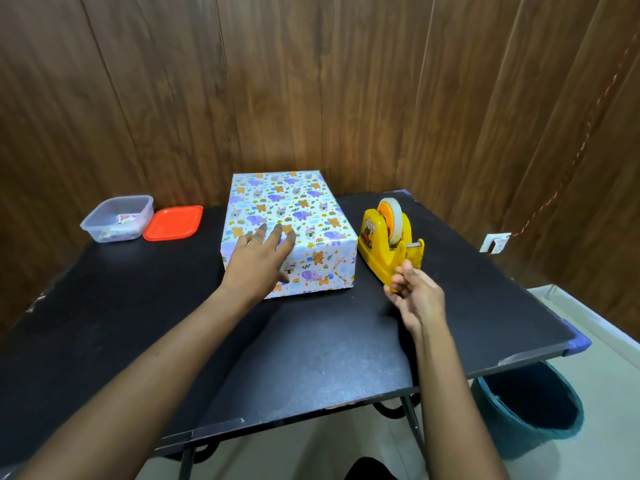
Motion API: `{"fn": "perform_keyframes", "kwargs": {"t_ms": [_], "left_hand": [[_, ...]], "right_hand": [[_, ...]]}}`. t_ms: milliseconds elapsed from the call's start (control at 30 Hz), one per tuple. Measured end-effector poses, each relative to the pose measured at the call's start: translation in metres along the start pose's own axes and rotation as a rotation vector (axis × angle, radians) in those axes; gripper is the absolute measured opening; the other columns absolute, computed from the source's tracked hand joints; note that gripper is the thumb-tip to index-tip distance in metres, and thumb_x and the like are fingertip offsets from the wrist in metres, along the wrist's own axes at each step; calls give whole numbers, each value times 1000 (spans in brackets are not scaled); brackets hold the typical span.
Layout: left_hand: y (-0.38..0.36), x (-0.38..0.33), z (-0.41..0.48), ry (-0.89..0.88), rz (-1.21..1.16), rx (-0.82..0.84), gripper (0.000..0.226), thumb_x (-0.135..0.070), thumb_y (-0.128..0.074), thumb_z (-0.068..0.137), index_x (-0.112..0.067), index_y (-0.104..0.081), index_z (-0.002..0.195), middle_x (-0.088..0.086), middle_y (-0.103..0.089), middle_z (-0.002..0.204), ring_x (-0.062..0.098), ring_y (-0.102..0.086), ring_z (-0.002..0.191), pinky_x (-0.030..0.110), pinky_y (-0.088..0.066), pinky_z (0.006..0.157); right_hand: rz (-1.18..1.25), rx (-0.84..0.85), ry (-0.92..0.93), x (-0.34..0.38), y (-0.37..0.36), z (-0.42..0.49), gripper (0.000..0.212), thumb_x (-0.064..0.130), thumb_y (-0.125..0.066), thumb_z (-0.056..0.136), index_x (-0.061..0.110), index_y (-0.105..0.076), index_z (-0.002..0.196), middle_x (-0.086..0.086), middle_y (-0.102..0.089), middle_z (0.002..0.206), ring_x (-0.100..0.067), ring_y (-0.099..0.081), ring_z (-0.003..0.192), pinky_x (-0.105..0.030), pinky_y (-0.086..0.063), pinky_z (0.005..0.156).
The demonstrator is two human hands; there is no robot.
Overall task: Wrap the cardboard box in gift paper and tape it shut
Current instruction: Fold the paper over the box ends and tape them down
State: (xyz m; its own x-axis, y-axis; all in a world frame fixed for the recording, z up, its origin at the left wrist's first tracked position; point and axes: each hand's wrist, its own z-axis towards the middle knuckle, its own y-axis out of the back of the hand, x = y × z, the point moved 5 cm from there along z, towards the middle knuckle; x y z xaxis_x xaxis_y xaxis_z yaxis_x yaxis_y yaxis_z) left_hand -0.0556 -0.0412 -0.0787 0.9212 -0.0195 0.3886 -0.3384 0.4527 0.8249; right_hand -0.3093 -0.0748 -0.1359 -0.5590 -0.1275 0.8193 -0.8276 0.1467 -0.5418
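Where black table (311, 341) meets wood-panelled wall (311, 81), left hand (258, 259) lies flat on box (294, 202); right hand (417, 294)'s grip unclear.

We see the box (284, 202) fully covered in white gift paper (313, 221) printed with purple elephants, orange bears and rainbows. It lies flat towards the far side of the black tabletop (311, 341), its near end folded into flaps. Just beside it on the right stands our yellow tape dispenser (375, 249), with a pale roll of tape (394, 220) upright in it.
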Motion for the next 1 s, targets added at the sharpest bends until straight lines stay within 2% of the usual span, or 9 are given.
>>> {"fn": "perform_keyframes", "kwargs": {"t_ms": [67, 167, 233, 333, 467, 700, 800, 900, 1000], "left_hand": [[2, -1, 0, -16, -15, -12, 98, -48, -88, 49, -15, -50, 133, 19, -59, 124, 43, -58, 110, 46, -50, 81], [6, -2, -2, -51, -7, -46, 106, -47, -81, 61, -32, -20, 147, 21, -54, 130, 46, -53, 116, 48, -48, 82], [7, -4, -2, -89, 18, -58, 106, -44, -80, 65, -39, -12, 146, 23, -53, 130, 49, -53, 113, 50, -49, 80], [9, -5, -1, -123, 60, -53, 105, -42, -82, 64, -43, -14, 144, 23, -53, 128, 50, -55, 108, 51, -51, 75], [8, -5, 0, -131, 49, -66, 104, -43, -80, 65, -43, -12, 144, 22, -53, 129, 49, -55, 110, 50, -50, 76], [4, -3, 0, -109, 83, -80, 112, -52, -75, 68, -26, -2, 148, 18, -51, 133, 45, -54, 114, 45, -47, 78], [0, -3, -1, -122, 98, -75, 110, -53, -69, 74, -22, 6, 147, 17, -48, 137, 45, -51, 118, 44, -46, 81], [0, -2, -1, -124, 78, -74, 109, -52, -68, 76, -22, 10, 146, 17, -46, 138, 46, -49, 120, 45, -45, 83], [1, -2, -1, -121, 67, -76, 111, -51, -69, 75, -22, 11, 146, 17, -47, 138, 46, -49, 120, 45, -45, 83]], "right_hand": [[-302, 168, 69, 0, -21, -9, 21, 7, -53, 94, 5, -59, 74, -1, -56, 50, -8, -52, 45, -22, -52, 51], [-781, 354, 175, -14, -59, -15, 24, 3, -53, 93, 8, -55, 70, -4, -56, 52, -5, -49, 41, -22, -48, 49], [-1039, 382, 296, -22, -73, -12, 29, 6, -54, 93, 14, -53, 65, -3, -56, 54, -9, -49, 44, -27, -46, 56], [-1230, 352, 478, -27, -80, -6, 17, 9, -55, 92, 9, -61, 76, -6, -62, 64, -22, -56, 63, -32, -46, 66], [-1341, 258, 565, -29, -86, -2, 16, 16, -53, 94, 4, -63, 92, -17, -69, 90, -33, -61, 86, -40, -50, 74], [-1293, 55, 456, -34, -90, 3, 27, 27, -56, 93, 3, -67, 99, -16, -69, 98, -33, -62, 95, -41, -50, 82], [-1239, 4, 347, -38, -87, 9, 31, 37, -64, 86, 7, -70, 91, -14, -71, 88, -31, -65, 89, -33, -50, 74], [-1188, -61, 243, -34, -75, 13, 54, 58, -74, 68, 13, -71, 98, -10, -71, 88, -30, -66, 85, -28, -43, 65], [-1216, -89, 216, -26, -67, 13, 57, 60, -75, 66, 8, -66, 88, -12, -70, 83, -29, -65, 83, -27, -38, 62]]}}
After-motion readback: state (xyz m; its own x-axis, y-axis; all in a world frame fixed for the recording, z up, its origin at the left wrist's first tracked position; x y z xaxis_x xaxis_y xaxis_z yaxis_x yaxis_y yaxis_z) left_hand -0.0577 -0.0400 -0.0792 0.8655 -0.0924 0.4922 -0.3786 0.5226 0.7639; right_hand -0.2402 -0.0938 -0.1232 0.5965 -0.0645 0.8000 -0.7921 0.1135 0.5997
